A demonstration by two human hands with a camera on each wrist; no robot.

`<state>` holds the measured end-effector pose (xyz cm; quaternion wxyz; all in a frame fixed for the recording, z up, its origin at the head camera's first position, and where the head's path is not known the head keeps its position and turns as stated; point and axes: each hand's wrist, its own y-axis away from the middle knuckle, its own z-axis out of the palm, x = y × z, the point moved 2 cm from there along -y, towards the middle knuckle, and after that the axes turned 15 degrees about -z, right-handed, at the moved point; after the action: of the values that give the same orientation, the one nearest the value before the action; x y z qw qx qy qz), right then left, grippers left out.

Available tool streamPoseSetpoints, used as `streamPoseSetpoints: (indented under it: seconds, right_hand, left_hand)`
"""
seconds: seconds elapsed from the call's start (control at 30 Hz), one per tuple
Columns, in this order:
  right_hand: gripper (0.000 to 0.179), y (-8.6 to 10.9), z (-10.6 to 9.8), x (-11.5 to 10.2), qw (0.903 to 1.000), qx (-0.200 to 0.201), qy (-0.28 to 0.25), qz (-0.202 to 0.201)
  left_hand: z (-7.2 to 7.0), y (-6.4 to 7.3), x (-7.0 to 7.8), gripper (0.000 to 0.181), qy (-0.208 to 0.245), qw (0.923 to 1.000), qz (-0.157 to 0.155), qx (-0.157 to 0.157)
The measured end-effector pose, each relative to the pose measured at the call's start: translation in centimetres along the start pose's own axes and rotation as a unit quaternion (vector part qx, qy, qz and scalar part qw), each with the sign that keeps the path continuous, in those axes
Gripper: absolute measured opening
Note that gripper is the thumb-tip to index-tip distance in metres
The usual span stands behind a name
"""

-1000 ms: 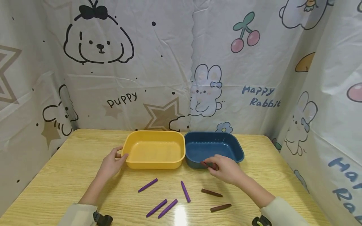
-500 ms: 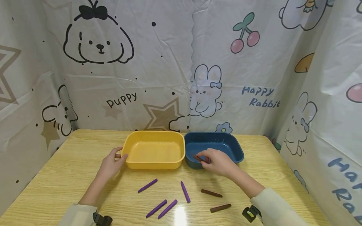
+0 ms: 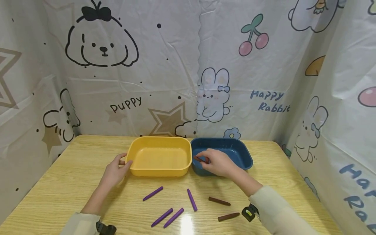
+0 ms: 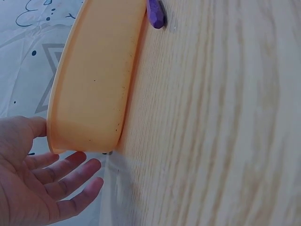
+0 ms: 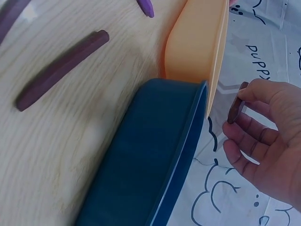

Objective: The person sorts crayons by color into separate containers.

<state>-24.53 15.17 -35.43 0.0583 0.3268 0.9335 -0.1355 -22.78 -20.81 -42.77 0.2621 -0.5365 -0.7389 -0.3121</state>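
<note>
My left hand (image 3: 114, 170) holds the left end of a yellow plastic bin (image 3: 160, 172), its thumb over the rim and its fingers at the outer end wall in the left wrist view. A dark blue bin (image 3: 236, 154) stands against the yellow one's right side. Over the blue bin's left part, my right hand (image 3: 218, 162) pinches a brown crayon (image 5: 238, 102) between thumb and fingers, above the rim. Two more brown crayons, one nearer the bins (image 3: 219, 201) and one closer to me (image 3: 228, 216), lie on the table.
Several purple crayons lie before the yellow bin, among them one by its front (image 3: 153, 193) and one more upright (image 3: 192, 199). The wooden table (image 3: 73, 182) reaches a printed cloth (image 3: 164, 71) behind the bins. Cameras sit on both wrists.
My right hand has moved left and farther from me with the brown crayon, from the blue bin's front edge to over its left part. The left hand stays at the yellow bin.
</note>
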Motion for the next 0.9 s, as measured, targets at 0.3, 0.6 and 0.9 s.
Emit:
streamPoseSetpoints:
  seconds: [0.3,0.6,0.9]
  right_hand:
    - [0.023,-1.8,0.3,-0.2,1.0,0.009,-0.001,0.004]
    - [0.021,-3.8,0.8,-0.7,0.9999,-0.002,0.007,-0.009]
    - [0.024,-5.3,2.1,-0.9,0.9999,-0.008,0.0,-0.007]
  left_hand:
    - [0.0,-0.1,0.0,0.06,0.0,1.0,0.004,0.001]
    - [0.2,0.2,-0.1,0.064,-0.002,0.9999,0.005,-0.012]
    - [0.2,0.0,-0.3,0.064,-0.002,0.9999,0.01,-0.005]
